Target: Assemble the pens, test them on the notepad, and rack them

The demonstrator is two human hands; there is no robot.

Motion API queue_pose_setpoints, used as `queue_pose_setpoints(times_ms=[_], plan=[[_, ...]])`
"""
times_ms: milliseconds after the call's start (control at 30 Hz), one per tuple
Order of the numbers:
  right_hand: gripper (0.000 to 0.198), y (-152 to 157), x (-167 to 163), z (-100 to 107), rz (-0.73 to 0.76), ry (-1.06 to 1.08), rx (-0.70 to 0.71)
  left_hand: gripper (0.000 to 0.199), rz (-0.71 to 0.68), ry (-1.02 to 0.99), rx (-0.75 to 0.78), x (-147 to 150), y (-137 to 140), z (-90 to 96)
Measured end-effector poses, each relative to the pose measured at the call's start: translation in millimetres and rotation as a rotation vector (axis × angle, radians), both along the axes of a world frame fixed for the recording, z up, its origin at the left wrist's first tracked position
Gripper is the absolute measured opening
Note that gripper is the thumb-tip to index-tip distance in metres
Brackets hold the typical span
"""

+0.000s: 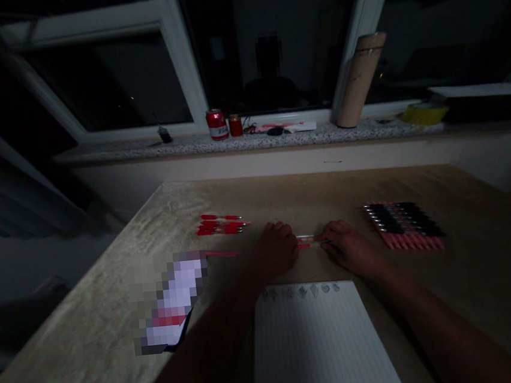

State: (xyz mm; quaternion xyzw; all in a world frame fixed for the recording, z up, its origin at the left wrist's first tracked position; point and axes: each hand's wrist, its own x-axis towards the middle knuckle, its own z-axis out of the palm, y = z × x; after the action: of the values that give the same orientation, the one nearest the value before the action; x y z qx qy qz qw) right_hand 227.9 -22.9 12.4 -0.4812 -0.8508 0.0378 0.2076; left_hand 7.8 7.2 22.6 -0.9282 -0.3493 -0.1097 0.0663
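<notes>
Between my two hands, just above the notepad, lie a few slim red and clear pens (pixel 306 241). My left hand (pixel 277 251) is curled closed over their left ends. My right hand (pixel 345 244) has its fingers closed at their right ends. The tips of both hands partly hide the pens, so how many there are is hard to tell. To the left, several red pens (pixel 220 225) rest in a loose group. On the right, a neat row of black pens (pixel 403 219) lies next to several pink-red pens or caps (pixel 411 241).
A lined notepad (pixel 319 342) with small drawings along its top lies before me. A lit phone (pixel 176 301) is on the left, with a pink stick (pixel 222 253) beyond it. The windowsill (pixel 179 147) holds a red can (pixel 217 125), a tan flask (pixel 361 82) and yellow tape (pixel 424 114).
</notes>
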Motion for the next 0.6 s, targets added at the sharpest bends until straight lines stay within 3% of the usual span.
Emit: queue_pose_setpoints(times_ms=[600], plan=[[0.023,0.2,17.3,2.1,-0.043,0.006,-0.028,0.017,0.021,-0.075,-0.034,-2.9,-2.4,3.5]])
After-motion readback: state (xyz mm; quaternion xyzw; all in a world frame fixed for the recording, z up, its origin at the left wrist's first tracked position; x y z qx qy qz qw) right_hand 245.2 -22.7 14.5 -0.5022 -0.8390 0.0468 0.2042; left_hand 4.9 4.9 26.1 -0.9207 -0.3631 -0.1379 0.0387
